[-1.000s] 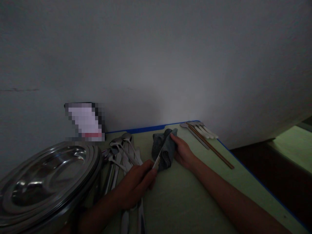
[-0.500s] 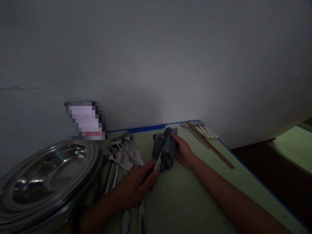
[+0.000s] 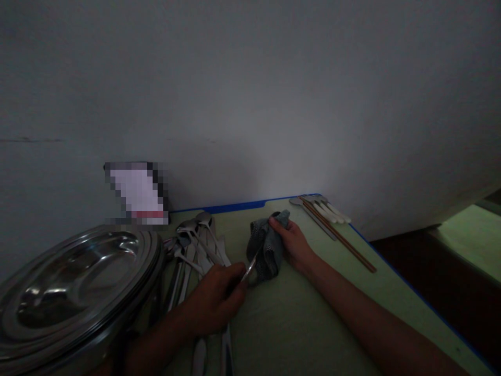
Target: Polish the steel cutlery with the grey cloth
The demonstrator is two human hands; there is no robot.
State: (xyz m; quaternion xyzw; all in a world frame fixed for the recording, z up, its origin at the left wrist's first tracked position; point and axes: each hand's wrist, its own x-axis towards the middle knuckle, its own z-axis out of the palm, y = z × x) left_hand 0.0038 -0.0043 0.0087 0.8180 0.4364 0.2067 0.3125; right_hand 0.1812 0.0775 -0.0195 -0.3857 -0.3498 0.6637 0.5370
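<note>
My left hand [image 3: 221,298] is closed around the handle of a metal spoon [image 3: 249,268], which slants up and away to the right. A dark grey, textured cloth [image 3: 270,253] is folded about the spoon's far end. Pinching that cloth is my right hand [image 3: 296,241], its thumb pressed near the spoon's bowl, most of which is covered. Beside and under my left forearm lies a loose pile of metal spoons and other cutlery [image 3: 203,219].
Stacked metal plates [image 3: 129,297] with compartments stand at the left. A blurred-out phone-like device [image 3: 136,193] leans on the wall. To the right lie brown chopsticks [image 3: 344,241], a metal spoon [image 3: 319,222] and several white-handled pieces of cutlery [image 3: 332,211]. The pale green table [image 3: 297,324] has a blue edge.
My left hand has drawn slightly back to the left with the spoon handle. My right hand has shifted the cloth a little, and its upper part now folds over more of the spoon's bowl.
</note>
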